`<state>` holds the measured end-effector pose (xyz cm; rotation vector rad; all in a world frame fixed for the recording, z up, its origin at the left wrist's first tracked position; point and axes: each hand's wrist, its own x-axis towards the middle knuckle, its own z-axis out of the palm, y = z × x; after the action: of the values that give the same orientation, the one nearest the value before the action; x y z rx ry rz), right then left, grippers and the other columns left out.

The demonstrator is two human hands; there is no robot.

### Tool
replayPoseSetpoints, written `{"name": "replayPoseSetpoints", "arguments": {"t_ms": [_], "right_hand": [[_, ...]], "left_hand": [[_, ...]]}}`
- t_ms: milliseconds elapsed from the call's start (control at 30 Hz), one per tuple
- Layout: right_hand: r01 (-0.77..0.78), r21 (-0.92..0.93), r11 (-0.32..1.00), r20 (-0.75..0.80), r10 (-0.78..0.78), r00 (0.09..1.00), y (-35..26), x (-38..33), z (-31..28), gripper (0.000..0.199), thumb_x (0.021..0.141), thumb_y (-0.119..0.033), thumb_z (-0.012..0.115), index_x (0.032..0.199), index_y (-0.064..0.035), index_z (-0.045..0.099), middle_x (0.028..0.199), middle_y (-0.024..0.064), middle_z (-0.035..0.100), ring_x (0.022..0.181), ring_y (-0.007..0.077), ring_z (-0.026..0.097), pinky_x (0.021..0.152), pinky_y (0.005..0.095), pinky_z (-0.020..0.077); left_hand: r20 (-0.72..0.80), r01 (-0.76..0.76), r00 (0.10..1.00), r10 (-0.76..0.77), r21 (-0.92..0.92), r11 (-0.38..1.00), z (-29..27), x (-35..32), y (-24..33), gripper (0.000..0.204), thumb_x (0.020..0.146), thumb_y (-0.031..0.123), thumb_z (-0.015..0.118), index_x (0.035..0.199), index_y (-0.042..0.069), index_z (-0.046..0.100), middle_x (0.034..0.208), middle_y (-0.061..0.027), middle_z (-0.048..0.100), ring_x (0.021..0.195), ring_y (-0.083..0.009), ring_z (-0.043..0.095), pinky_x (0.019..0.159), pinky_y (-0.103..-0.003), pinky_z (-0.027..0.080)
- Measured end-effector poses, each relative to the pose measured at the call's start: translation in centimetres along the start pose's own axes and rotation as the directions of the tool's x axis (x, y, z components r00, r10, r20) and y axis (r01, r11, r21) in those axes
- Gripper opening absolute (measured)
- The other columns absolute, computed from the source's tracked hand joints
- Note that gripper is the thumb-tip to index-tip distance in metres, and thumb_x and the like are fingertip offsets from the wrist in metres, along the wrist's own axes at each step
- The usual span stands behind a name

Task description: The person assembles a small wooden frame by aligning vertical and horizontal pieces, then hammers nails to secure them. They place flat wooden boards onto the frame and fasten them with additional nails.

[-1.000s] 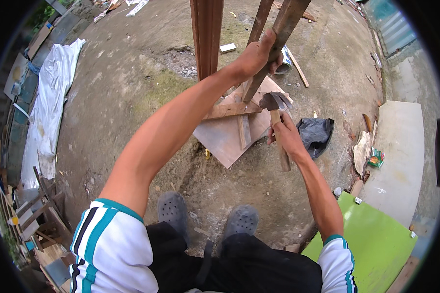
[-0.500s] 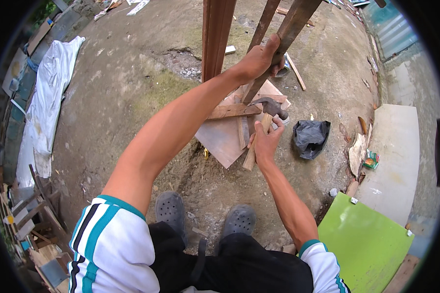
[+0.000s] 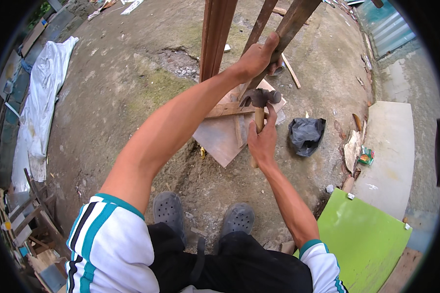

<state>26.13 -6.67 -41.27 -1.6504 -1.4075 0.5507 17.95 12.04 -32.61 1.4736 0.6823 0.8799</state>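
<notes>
My left hand [image 3: 259, 59] is closed around a brown wooden post [image 3: 298, 22] that slants up to the right. A claw hammer [image 3: 260, 98] is in my right hand [image 3: 264, 141], gripped by its wooden handle with the head up. The hammer head is just in front of the post's lower part, its claw pointing left; whether they touch I cannot tell. Below, a wooden crosspiece [image 3: 228, 110] lies over a flat board [image 3: 217, 139] on the ground. Two more uprights, a wide reddish-brown one [image 3: 216, 39] and a thinner one [image 3: 260, 25], stand left of the held post.
A black plastic bag [image 3: 306, 136] sits on the ground to the right. Nearby are a green panel [image 3: 362, 239] and a pale sheet [image 3: 388, 156]. At the left lie a white tarp [image 3: 43, 97] and scrap wood [image 3: 36, 215]. A thin stick [image 3: 292, 72] is beyond the bag.
The hammer has turned more upright in my right hand, and its head has shifted slightly left and up. My left hand keeps its hold on the post.
</notes>
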Motion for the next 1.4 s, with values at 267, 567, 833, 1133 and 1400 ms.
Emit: {"name": "replayPoseSetpoints", "arguments": {"t_ms": [267, 567, 833, 1133, 1400], "right_hand": [[0.196, -0.151, 0.969, 0.04, -0.192, 0.981, 1.4, -0.3, 0.0, 0.062, 0.094, -0.006, 0.058, 0.149, -0.0035, 0.031, 0.125, 0.0337, 0.059, 0.108, 0.0486, 0.064, 0.089, 0.0476, 0.0508], [-0.063, -0.026, 0.998, 0.073, 0.065, 0.995, 0.7, -2.6, 0.8, 0.062, 0.096, -0.01, 0.056, 0.15, 0.0044, 0.029, 0.129, 0.0358, 0.055, 0.115, 0.0495, 0.059, 0.096, 0.05, 0.0468], [0.146, -0.147, 0.978, -0.047, -0.155, 0.987, 3.8, -4.2, 3.2, 0.056, 0.098, -0.009, 0.053, 0.147, 0.0095, 0.033, 0.124, 0.0352, 0.055, 0.109, 0.0515, 0.058, 0.092, 0.0517, 0.0472], [0.2, -0.186, 0.962, -0.076, -0.217, 0.973, 4.8, -4.8, 3.6, 0.051, 0.098, -0.009, 0.055, 0.141, 0.0119, 0.038, 0.119, 0.0358, 0.056, 0.104, 0.0528, 0.058, 0.087, 0.0524, 0.0477], [0.182, -0.181, 0.967, -0.063, -0.196, 0.979, 4.6, -5.5, 3.7, 0.052, 0.096, -0.007, 0.055, 0.141, 0.0102, 0.038, 0.117, 0.0359, 0.056, 0.101, 0.0544, 0.057, 0.084, 0.0528, 0.0476]], "left_hand": [[-0.109, -0.055, 0.993, 0.041, -0.136, 0.989, 0.8, 0.6, -0.9, 0.086, 0.086, 0.085, 0.047, 0.066, 0.002, 0.06, 0.06, -0.0028, 0.056, 0.056, -0.0124, 0.054, 0.055, -0.03, 0.044], [-0.279, -0.052, 0.957, 0.08, 0.109, 0.993, 1.8, -0.3, 0.3, 0.053, 0.085, 0.049, 0.079, 0.065, 0.003, 0.062, 0.057, 0.0022, 0.051, 0.056, -0.0077, 0.044, 0.052, -0.033, 0.04], [-0.302, -0.116, 0.938, 0.171, 0.192, 0.975, 2.4, 0.4, -0.6, 0.04, 0.09, 0.034, 0.074, 0.068, 0.001, 0.064, 0.061, 0.0017, 0.056, 0.057, -0.0063, 0.048, 0.052, -0.03, 0.04], [-0.345, -0.07, 0.928, 0.138, 0.204, 0.976, 2.4, 0.8, -1.0, 0.043, 0.08, 0.038, 0.072, 0.071, -0.002, 0.06, 0.054, -0.0085, 0.052, 0.053, -0.0145, 0.045, 0.056, -0.038, 0.047], [-0.352, -0.055, 0.925, 0.143, 0.248, 0.967, 2.4, 0.6, -1.1, 0.046, 0.078, 0.043, 0.072, 0.073, -0.002, 0.064, 0.058, -0.013, 0.057, 0.055, -0.0216, 0.051, 0.063, -0.04, 0.05]]}}
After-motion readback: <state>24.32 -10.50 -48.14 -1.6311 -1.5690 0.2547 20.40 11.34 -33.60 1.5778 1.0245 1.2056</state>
